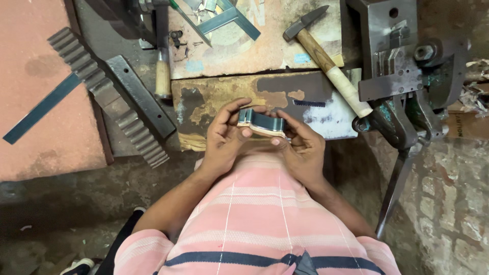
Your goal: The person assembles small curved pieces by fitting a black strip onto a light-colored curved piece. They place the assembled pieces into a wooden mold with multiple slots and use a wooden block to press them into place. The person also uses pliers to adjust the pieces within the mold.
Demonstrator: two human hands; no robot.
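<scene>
Shirt: pink striped shirt (254,214) with a dark band low down fills the near foreground, seen from above.
Left hand: left hand (226,133) has its grip closed on the left end of a bent metal strip (261,122), thumb on the near side, fingers curled over the far side.
Right hand: right hand (301,145) pinches the strip's right end, its grip closed too, fingertips on the strip's edge.
Strip: dark, curved, with a pale lower edge; held between both hands above the lap, just in front of the worn board (214,99), not resting on it.
Bench: low bench (265,51) of patched, stained boards lies beyond the hands.
Hammer: hammer (326,56) with a pale wooden handle lies aslant on the bench, head away from the person.
Second tool: wooden-handled tool (162,61) lies upright in the view, left of the board.
Press: grey lever press (402,76) stands at right, its long handle slanting down toward the brick floor.
Toothed bar: toothed metal bar (107,97) lies at left, a flat steel bar (140,97) just beside it.
Blue strip: thin bluish strip (43,108) lies on the reddish sheet (41,61) at far left.
</scene>
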